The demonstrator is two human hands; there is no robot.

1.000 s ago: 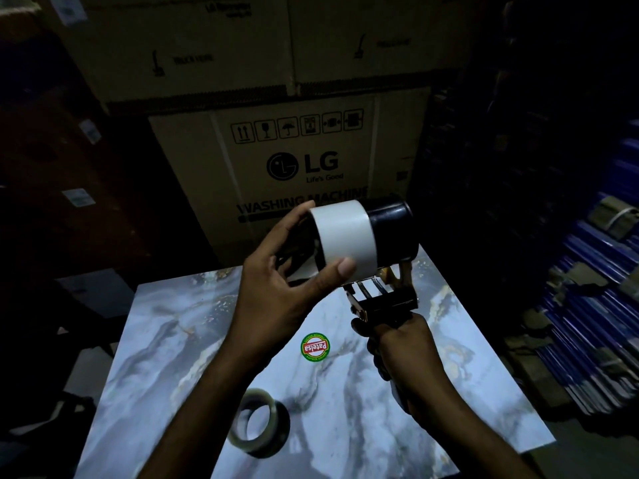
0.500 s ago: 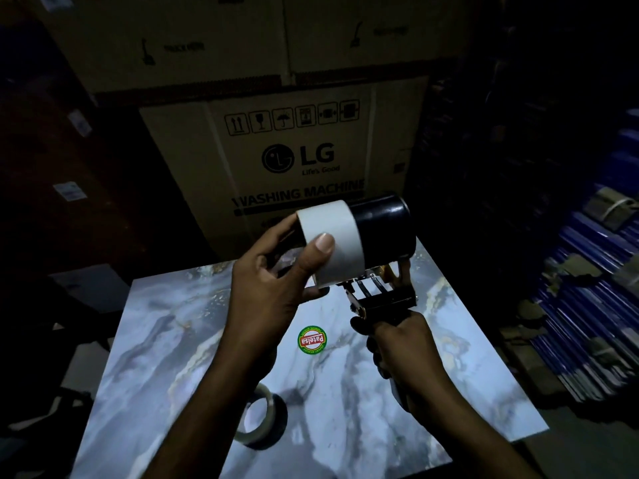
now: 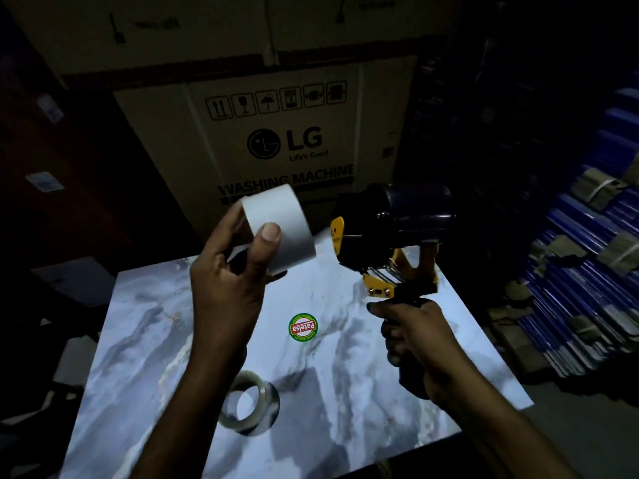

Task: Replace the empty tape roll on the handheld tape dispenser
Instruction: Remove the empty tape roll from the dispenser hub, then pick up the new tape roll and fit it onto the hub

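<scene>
My left hand [image 3: 231,285] holds a white empty tape core [image 3: 283,224] in the air, thumb on its outer face and fingers through the ring. It is clear of the dispenser, a short way to its left. My right hand [image 3: 415,344] grips the black handle of the yellow and black tape dispenser [image 3: 390,236], held upright above the table with its dark spool hub [image 3: 418,210] bare. A clear tape roll [image 3: 249,402] lies flat on the marble-patterned tabletop [image 3: 345,392], just right of my left forearm.
A round green and red sticker [image 3: 303,327] sits mid-table. A large LG washing machine carton [image 3: 276,140] stands right behind the table. Stacks of blue packs [image 3: 587,271] fill the right side. The room is dark around the table.
The white core has come off the dispenser's hub: my left hand drew it away to the left. The dispenser in my right hand moved slightly right, its hub now uncovered.
</scene>
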